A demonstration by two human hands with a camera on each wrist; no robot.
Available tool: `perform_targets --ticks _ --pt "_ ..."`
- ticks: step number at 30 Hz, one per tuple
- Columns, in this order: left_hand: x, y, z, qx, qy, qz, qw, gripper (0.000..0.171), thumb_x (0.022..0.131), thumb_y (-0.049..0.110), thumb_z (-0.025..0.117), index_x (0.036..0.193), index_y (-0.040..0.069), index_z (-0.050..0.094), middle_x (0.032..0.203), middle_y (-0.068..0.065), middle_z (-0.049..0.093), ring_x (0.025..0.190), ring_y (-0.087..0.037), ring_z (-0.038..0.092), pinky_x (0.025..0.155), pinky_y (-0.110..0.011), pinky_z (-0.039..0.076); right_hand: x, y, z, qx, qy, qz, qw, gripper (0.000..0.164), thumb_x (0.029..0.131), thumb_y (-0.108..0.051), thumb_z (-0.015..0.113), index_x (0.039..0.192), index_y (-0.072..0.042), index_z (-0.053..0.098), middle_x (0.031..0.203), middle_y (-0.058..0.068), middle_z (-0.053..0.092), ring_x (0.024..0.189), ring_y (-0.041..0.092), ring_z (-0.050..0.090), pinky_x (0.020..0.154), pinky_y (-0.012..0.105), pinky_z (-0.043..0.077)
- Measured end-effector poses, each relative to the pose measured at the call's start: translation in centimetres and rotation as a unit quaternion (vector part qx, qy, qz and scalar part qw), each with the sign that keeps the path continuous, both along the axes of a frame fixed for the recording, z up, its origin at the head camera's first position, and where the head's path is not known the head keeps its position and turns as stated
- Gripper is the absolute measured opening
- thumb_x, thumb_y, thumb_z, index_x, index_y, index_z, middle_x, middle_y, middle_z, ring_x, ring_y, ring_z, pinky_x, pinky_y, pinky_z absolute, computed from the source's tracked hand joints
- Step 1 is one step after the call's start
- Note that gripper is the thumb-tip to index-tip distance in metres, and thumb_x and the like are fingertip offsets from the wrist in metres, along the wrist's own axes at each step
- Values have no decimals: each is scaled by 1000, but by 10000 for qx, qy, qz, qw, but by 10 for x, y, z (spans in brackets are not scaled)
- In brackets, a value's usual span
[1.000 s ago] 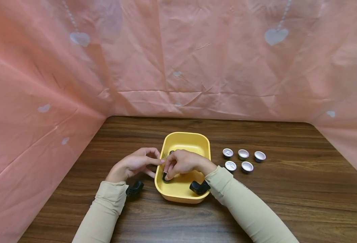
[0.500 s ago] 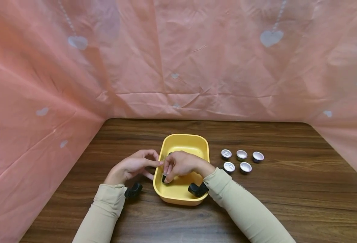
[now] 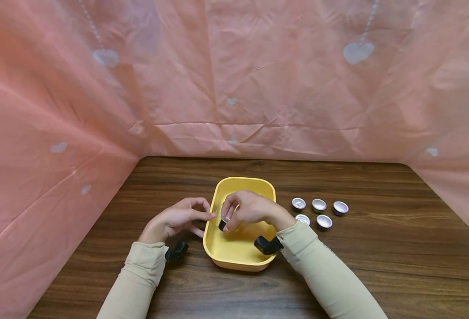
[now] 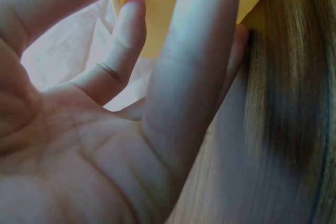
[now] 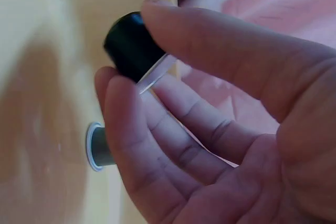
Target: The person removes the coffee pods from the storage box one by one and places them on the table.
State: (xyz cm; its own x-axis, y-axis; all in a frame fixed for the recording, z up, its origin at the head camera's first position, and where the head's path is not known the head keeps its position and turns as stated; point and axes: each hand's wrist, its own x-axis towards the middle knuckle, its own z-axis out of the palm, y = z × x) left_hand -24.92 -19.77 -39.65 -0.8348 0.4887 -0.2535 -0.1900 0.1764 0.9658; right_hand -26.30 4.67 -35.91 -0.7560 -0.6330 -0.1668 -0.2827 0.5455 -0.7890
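Observation:
My right hand pinches a dark coffee capsule between thumb and fingers, low over the left part of a yellow tub. In the right wrist view the capsule is tilted, its pale foil rim towards the palm. Beyond the fingers a second, greenish capsule lies on its side in the tub; in the head view my right hand hides it. My left hand holds the tub's left rim, thumb tip at the edge and other fingers against the outer wall. The left fingertips are partly cut off in the left wrist view.
Several foil-lidded capsules stand upright in two rows on the brown wooden table, right of the tub. Pink cloth with pale hearts hangs behind and at the sides. A black camera mount sits at the left wrist.
My right hand has risen slightly and shifted right, lifting the dark capsule from the tub's left side. My left hand stays at the rim.

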Motion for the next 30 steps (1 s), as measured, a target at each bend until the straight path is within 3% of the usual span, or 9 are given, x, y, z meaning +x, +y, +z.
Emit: perform_targets --ticks 9,17,30 --pt "0 0 0 -18 -54 35 10000 16 100 9 72 94 10 58 107 -7 62 98 -20 72 82 -49 70 1 15 9 -805 -283 -135 9963 33 78 -12 93 104 -10 74 100 1 74 92 13 71 81 23 58" --pt "1 2 2 -43 -52 34 10000 14 101 9 70 94 9 58 108 -8 60 97 -21 72 83 -50 70 8 33 14 -1675 -587 -202 9839 34 83 -2 89 111 -2 70 105 5 74 93 19 80 87 26 63" --pt "2 4 5 -139 -83 138 9998 14 101 9 70 94 9 57 110 -9 57 96 -22 72 81 -48 70 9 39 11 -1905 -590 -193 9797 35 83 -1 89 113 -2 69 106 5 73 94 20 81 87 26 62"
